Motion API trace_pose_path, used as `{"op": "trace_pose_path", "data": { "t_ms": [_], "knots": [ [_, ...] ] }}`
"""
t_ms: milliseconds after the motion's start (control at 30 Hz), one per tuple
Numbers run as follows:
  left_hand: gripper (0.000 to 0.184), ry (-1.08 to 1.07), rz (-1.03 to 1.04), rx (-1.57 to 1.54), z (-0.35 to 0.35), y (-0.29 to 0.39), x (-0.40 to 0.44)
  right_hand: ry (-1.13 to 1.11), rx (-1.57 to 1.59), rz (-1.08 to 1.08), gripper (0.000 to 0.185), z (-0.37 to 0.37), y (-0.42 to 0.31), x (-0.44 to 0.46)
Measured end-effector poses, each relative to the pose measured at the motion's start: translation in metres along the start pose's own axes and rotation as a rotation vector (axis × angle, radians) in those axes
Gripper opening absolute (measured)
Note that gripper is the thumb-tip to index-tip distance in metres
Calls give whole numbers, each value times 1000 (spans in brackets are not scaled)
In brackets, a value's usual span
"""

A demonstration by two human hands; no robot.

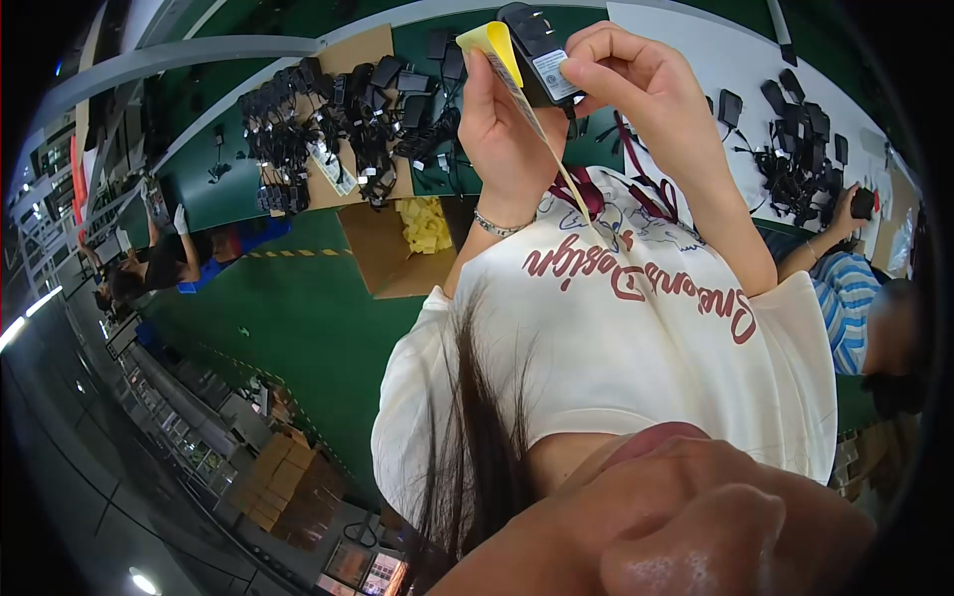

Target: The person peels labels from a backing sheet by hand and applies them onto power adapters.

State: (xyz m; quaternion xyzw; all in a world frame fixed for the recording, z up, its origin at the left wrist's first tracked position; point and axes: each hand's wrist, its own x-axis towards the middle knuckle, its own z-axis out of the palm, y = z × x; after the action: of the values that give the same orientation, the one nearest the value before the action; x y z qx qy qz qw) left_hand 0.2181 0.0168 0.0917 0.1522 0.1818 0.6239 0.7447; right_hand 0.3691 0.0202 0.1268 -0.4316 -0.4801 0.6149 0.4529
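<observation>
Near the top centre, my left hand (507, 149), with a bracelet on its wrist, pinches a yellow label strip (500, 55) whose end curls over. A long thin backing hangs from it towards the shirt. Beside it, my right hand (646, 89) holds a black power adapter (535, 45) by thumb and fingers, near a white printed label on its face. The adapter's metal prongs show on top, close to the yellow strip. Part of its cable shows below my right fingers.
Many black adapters with cables (368, 109) lie on cardboard at the left. More adapters (800, 139) lie on a white surface at the right, where a co-worker's hand (845, 214) holds a black item. An open carton (373, 248) holds yellow pieces.
</observation>
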Motion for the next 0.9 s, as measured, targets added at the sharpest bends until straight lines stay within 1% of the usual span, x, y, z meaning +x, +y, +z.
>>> {"op": "trace_pose_path", "data": {
  "t_ms": [133,267,567,667,733,900],
  "knots": [
    [45,4,-34,-31,1,3,-1,5,8,-9,16,2,1,1],
    [45,-37,-38,-44,-6,2,0,18,-1,-25,15,4,0,0],
    [45,-37,-16,-10,-10,2,0,19,-10,-12,14,4,-2,1],
    [46,-89,-37,-64,-13,1,-1,28,-40,-23,14,5,-3,1],
    [46,-78,-31,-62,-12,1,-2,32,-54,-25,14,5,-2,0],
    [46,-42,-5,-54,-5,2,0,5,57,-1,13,3,0,3]
  ]
}}
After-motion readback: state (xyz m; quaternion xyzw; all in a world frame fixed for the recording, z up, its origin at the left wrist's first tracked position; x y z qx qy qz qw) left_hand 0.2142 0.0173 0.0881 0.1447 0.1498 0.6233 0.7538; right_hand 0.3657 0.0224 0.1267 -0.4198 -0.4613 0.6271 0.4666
